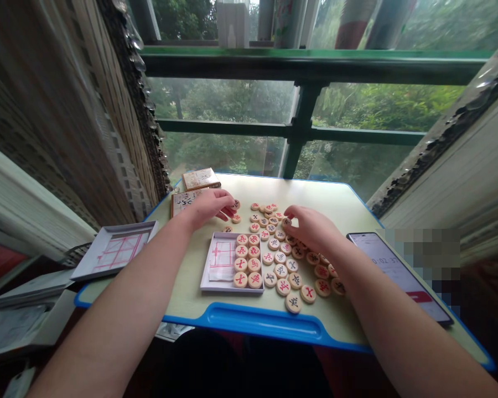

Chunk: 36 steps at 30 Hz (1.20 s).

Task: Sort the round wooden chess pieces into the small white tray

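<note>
Loose round wooden Chinese chess pieces (280, 257) with red or black characters lie spread over the table's middle and right. My left hand (213, 209) hovers behind the open box, fingers apart, its tips beside a few pieces (236, 219). Across the spread, my right hand (309, 225) has thumb and forefinger closed around the edges of a chess piece (286, 223); its other fingers are partly hidden. Between my forearms sits a shallow white box (205, 276). Two columns of red-marked pieces (241, 265) fill its right side, beside a folded paper board with red lines (222, 262).
Two small decorated boxes (201, 178) lie at the back left. A white lid (122, 249) with a red grid sits at the left edge. A phone (398, 276) showing a timer lies right. The blue-rimmed table (323, 193) stands against a window between curtains.
</note>
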Each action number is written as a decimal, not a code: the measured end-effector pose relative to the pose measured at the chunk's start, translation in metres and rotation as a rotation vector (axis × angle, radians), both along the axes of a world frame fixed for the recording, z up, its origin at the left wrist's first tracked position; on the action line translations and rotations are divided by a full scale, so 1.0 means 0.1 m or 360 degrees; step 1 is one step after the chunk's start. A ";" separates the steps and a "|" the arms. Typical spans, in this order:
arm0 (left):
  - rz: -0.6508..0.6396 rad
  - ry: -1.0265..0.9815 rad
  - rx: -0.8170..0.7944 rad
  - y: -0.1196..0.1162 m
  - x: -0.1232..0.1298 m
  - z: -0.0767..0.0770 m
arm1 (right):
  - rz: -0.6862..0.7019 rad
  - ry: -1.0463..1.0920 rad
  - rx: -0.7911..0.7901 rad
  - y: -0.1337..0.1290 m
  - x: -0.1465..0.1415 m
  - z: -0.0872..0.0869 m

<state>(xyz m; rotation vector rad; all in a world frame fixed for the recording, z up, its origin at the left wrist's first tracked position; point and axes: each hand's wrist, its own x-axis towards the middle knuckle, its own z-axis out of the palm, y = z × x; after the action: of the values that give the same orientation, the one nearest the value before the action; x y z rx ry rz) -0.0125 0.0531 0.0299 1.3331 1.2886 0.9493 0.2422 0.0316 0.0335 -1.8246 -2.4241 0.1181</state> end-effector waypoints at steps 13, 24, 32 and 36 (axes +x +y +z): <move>0.0000 0.0017 0.0019 -0.02 0.02 0.02 | -0.0009 0.0038 -0.0150 0.08 0.15 0.01; -0.0002 0.0041 0.0023 -0.01 0.02 -0.01 | 0.0018 0.0004 -0.0166 0.08 0.13 -0.01; -0.0014 0.0059 0.0013 -0.02 0.03 0.01 | -0.0060 -0.0090 -0.0102 0.06 0.11 0.03; -0.0018 0.0069 0.0013 -0.02 0.03 0.01 | -0.0069 0.0004 -0.0089 0.08 0.16 0.07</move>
<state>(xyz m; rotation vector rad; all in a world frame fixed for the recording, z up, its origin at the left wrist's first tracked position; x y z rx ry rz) -0.0092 0.0514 0.0304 1.3723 1.3099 0.9233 0.2582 0.0393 0.0405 -1.8975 -2.4016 0.1864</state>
